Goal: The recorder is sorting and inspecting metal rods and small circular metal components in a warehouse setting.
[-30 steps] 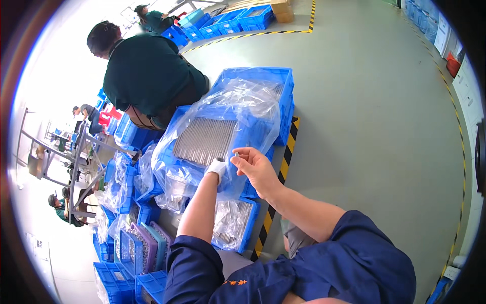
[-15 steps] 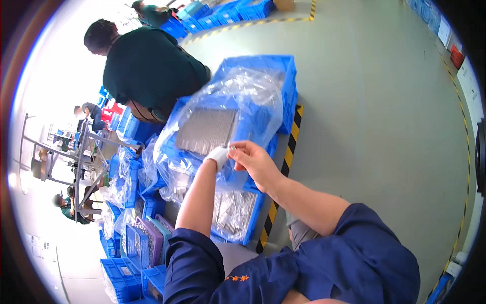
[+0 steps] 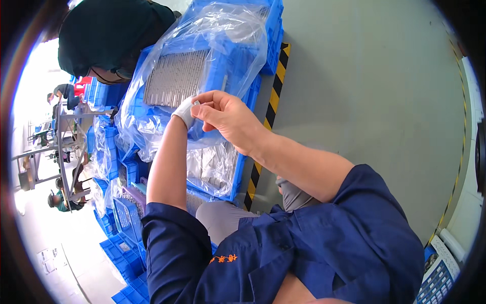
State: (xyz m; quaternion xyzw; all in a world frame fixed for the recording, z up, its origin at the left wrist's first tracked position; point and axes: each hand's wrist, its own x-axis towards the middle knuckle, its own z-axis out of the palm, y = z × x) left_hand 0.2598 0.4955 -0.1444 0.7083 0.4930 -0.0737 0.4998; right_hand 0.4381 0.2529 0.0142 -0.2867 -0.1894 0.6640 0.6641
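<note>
Both hands meet above a bagged crate (image 3: 243, 66) of metal parts (image 3: 174, 78). The right hand (image 3: 225, 116) pinches a small part (image 3: 196, 103), raised close for viewing; the gloved left hand (image 3: 185, 112) steadies it, its grip hidden.

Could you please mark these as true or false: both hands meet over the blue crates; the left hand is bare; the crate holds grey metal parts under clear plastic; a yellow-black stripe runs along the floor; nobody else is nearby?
1. True: the left hand and right hand meet above the blue crate.
2. False: its visible part is wrapped in white.
3. True: grey metal parts lie under a clear plastic bag.
4. True: the striped tape runs beside the crates.
5. False: a person in dark green crouches nearby.
</note>
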